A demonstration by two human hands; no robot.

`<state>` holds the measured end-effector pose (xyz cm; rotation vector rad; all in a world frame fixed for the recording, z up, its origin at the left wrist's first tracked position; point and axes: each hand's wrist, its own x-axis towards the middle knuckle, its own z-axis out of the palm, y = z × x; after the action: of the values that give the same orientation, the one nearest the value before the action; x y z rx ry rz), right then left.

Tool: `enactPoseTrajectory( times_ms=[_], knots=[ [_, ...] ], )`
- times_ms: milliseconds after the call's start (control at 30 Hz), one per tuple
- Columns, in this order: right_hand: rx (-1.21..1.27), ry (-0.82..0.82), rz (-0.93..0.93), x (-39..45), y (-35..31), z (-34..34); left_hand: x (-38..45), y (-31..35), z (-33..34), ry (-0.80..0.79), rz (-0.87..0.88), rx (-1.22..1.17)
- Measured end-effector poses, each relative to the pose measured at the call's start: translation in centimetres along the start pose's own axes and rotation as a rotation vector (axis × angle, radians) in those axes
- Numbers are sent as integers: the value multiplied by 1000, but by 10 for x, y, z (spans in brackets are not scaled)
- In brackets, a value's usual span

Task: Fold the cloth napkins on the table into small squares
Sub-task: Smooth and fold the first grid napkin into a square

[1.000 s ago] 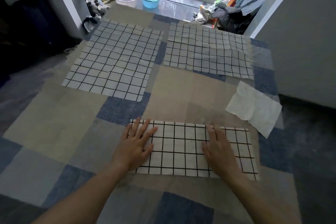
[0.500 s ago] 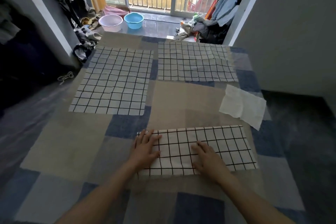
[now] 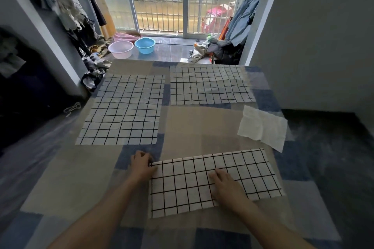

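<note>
Folded napkin (image 3: 202, 184): long grid strip
Left hand (image 3: 141, 164): pinching its far-left corner
Right hand (image 3: 226, 188): flat, fingers straight, pressing its middle

The table (image 3: 188, 127) is covered by a patchwork cloth of beige, grey and blue blocks. On it lie three grid-patterned napkins: one spread flat at the far left (image 3: 123, 110), one at the far right (image 3: 208, 85) with creases, and a nearer napkin folded into a long strip (image 3: 190, 184). A crumpled plain white cloth (image 3: 263, 127) lies at the right edge, overhanging it slightly.
</note>
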<state>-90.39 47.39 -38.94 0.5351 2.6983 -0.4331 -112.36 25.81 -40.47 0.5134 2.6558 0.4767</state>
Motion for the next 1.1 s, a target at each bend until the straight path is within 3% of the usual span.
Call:
enactPoseTrajectory(
  times_ms=[133,267,400,533,700,800,867,967,1033,1100],
  knots=[
    [-19,-23,2,1,-1,-4,2,5,-13,-72,43,-235],
    [0,41,43,5,-23,-18,-4,12,-33,-261,120,-416],
    [343,76,0,2,-72,-49,-15,37,-55,-458,155,-605],
    [566,124,-60,5,-99,-71,-35,69,-78,-590,274,-573],
    [-29,40,-195,27,-61,-100,-52,88,-112,-620,483,-433],
    [49,-60,-268,32,-48,-128,-51,91,-135,-444,571,-390],
    [223,-84,-277,29,-45,-148,-42,90,-146,-151,631,-353],
    [373,37,-304,23,-42,-168,-20,84,-150,347,629,-232],
    [525,107,-303,18,-37,-178,-12,86,-145,385,402,-502],
    [687,198,-302,9,-32,-189,-20,86,-135,280,120,-986]
  ],
)
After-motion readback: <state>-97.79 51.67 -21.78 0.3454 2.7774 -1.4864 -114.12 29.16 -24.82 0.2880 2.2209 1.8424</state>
